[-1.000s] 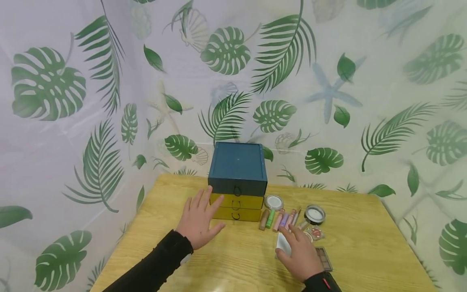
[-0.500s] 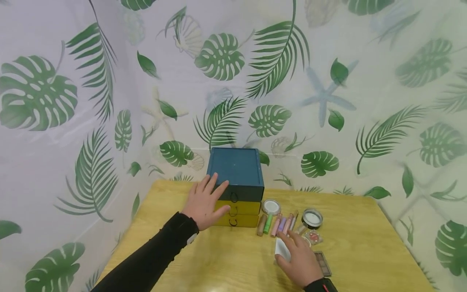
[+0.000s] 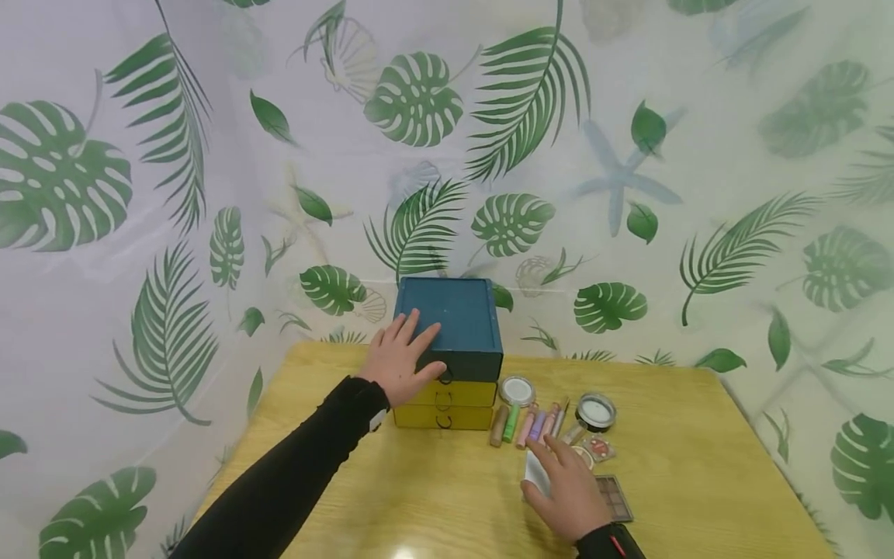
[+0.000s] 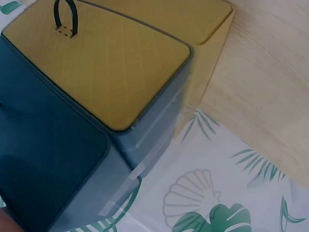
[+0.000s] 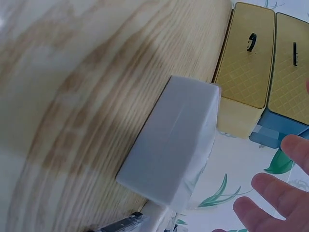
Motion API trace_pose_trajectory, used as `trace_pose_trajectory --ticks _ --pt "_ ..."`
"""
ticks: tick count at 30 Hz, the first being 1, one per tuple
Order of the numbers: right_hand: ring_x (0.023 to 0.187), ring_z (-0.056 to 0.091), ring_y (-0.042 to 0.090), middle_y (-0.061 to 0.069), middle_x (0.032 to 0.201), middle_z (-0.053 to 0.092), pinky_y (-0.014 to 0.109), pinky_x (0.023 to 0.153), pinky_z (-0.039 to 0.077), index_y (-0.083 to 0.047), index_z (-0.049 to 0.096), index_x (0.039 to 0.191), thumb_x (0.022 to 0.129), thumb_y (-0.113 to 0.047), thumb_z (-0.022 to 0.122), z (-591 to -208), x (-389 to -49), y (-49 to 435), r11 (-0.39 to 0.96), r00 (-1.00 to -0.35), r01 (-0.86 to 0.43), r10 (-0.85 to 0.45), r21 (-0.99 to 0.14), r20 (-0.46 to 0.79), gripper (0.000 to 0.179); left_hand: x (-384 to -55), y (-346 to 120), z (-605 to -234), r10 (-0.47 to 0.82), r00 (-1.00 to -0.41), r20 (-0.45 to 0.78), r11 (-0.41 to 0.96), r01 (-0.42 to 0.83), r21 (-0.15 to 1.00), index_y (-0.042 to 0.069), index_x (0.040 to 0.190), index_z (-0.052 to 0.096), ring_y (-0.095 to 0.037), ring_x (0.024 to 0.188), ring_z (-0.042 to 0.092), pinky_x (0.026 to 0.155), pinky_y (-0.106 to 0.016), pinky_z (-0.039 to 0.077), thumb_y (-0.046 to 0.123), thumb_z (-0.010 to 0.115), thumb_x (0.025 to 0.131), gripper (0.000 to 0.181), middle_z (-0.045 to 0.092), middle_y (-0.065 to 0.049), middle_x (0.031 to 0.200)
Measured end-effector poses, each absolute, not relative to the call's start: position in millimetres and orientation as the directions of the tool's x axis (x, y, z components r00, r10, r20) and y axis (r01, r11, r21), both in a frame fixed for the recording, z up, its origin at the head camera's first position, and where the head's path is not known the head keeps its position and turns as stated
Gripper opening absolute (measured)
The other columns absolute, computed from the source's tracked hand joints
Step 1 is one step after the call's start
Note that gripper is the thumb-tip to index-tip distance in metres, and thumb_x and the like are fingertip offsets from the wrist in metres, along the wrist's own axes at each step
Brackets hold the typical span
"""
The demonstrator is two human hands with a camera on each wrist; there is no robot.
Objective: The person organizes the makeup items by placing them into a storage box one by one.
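A three-drawer box (image 3: 461, 314) stands at the back of the table, its top and upper drawer dark blue. Two yellow drawers (image 3: 468, 418) with loop pulls are below. My left hand (image 3: 401, 363) is spread over the box's front left top edge; whether it presses there I cannot tell. In the left wrist view only a bit of skin (image 4: 7, 222) shows beside the blue drawer front. My right hand (image 3: 569, 489), fingers loosely bent, hovers by a white block-like pack (image 5: 169, 140) and holds nothing. This hand partly hides the pack in the head view.
Right of the box lie several lipstick-like tubes (image 3: 536, 425) and a round compact (image 3: 518, 390). A black-rimmed round case (image 3: 596, 411), a small packet with a red design (image 3: 598, 448) and a dark palette (image 3: 615, 498) are farther right. Leaf-patterned cloth hangs behind the table.
My left hand has moved forward and to the right, from before the yellow drawers onto the blue top. The right hand stays nearly in place. The head view has shifted slightly.
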State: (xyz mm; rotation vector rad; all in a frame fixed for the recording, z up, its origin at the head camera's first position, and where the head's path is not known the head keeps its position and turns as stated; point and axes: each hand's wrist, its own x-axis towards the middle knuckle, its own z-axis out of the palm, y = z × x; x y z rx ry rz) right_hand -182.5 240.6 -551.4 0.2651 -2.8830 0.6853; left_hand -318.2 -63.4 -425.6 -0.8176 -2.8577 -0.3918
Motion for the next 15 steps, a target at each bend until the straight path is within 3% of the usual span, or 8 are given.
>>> trace_pose_trajectory --ticks 9,15 --pt "0.13 0.05 0.045 0.026 0.142 0.051 0.063 0.105 0.043 -0.011 0.059 0.144 0.091 -0.028 0.075 -548 -188 230 0.871 -0.969 -0.221 -0.143 -0.438 0.203 0.058 -339 -68 -415 0.464 -0.87 0.169 0.828 0.493 0.265 0.024 0.163 0.026 -0.038 0.154 0.006 0.124 -0.059 0.01 0.058 0.042 0.105 0.069 0.009 -0.015 0.169" --pt "0.132 0.048 0.044 0.025 0.144 0.051 0.064 0.106 0.041 -0.012 0.058 0.144 0.092 -0.028 0.074 -551 -187 229 0.867 -0.976 -0.203 -0.143 -0.454 0.165 0.057 -352 -71 -417 0.411 -0.902 0.13 0.855 0.431 0.289 0.023 0.163 0.028 -0.04 0.153 0.008 0.123 -0.062 0.015 0.06 0.04 0.105 0.069 0.01 -0.016 0.169"
